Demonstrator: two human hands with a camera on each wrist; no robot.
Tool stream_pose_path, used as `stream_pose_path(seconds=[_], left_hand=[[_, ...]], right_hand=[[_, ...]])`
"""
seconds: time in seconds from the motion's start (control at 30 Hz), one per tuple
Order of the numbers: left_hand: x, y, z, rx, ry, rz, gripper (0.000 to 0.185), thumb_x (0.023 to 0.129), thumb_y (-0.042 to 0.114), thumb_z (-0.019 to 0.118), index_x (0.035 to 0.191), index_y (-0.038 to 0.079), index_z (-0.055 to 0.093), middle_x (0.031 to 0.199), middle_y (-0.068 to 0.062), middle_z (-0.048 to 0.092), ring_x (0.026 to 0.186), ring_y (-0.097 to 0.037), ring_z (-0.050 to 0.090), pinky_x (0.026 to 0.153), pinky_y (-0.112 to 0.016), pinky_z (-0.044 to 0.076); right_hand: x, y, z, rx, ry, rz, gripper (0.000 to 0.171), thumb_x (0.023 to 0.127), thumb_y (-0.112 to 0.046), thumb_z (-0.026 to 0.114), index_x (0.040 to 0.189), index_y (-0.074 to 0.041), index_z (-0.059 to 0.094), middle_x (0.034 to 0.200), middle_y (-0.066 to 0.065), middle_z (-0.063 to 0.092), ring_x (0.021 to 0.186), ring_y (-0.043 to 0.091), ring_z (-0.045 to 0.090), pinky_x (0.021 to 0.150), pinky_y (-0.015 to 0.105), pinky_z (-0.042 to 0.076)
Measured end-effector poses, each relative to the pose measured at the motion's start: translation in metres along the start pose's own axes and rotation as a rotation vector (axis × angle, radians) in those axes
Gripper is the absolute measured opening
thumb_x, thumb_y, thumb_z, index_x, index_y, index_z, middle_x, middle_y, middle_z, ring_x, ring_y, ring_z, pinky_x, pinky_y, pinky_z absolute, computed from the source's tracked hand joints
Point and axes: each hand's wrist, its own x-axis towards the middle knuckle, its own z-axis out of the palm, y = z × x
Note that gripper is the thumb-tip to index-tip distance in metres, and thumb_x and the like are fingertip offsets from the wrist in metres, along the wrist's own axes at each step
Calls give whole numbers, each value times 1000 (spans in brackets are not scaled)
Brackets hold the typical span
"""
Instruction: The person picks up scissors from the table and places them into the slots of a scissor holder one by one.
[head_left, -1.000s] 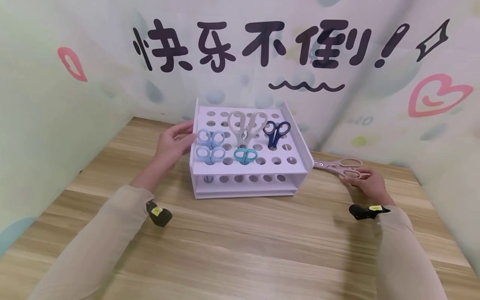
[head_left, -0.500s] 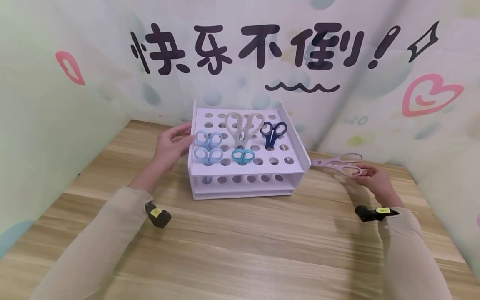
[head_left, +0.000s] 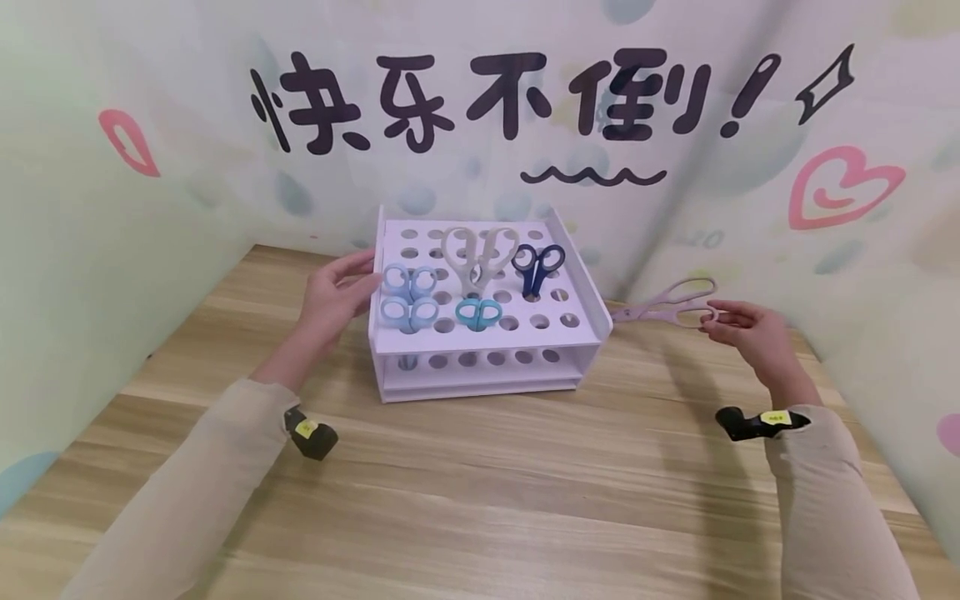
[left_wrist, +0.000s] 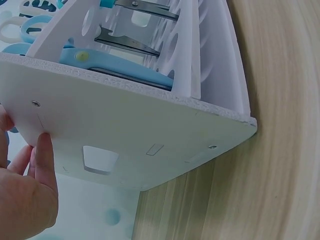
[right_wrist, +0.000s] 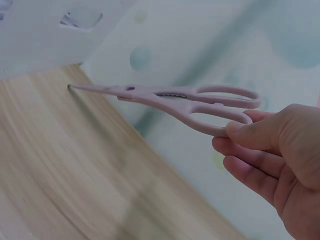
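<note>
My right hand (head_left: 761, 335) pinches one handle loop of the pink kitchen scissors (right_wrist: 165, 97) between thumb and fingers. Their blades point left toward the rack, and in the right wrist view they appear raised over the table. My left hand (head_left: 330, 304) touches the left side wall of a white rack (left_wrist: 125, 125) with its fingertips. Two pairs of light blue scissors (head_left: 409, 312), one teal pair (head_left: 478, 313), one large off-white pair (head_left: 474, 262) and one navy pair (head_left: 537, 268) stand handles up in the rack's round holes.
The rack is set near the back of a wood-grain table (head_left: 480, 475). Behind it hangs a patterned backdrop (head_left: 465, 167) with large dark lettering, and its folds close in at both sides.
My right hand has lifted the pink scissors from near the table, raising their handles. The left hand has stayed at the rack's side. The head view has shifted slightly.
</note>
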Motion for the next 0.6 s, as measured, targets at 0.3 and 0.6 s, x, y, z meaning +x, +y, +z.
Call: stream_pose_path(seconds=[0.3,0.6], left_hand=[[-1,0,-2,12,0,0,47,88,14,61,133,10,48,126,-10,46,107,-21,53,80,-23,53],[-1,-1,-2,1,-8,5,46,88,12,61,132,11,48,125,-10,46,106,-21,53,80,-24,54]], right_hand=[[8,-26,24,-186,83,-51,25,85,1,60,100,-18,67,79,-8,67,72,4,64,66,17,55],[15,-46,44,-385,122,-83,38,87,-4,60,120,14,52,78,-18,65,74,-3,62,69,10,51]])
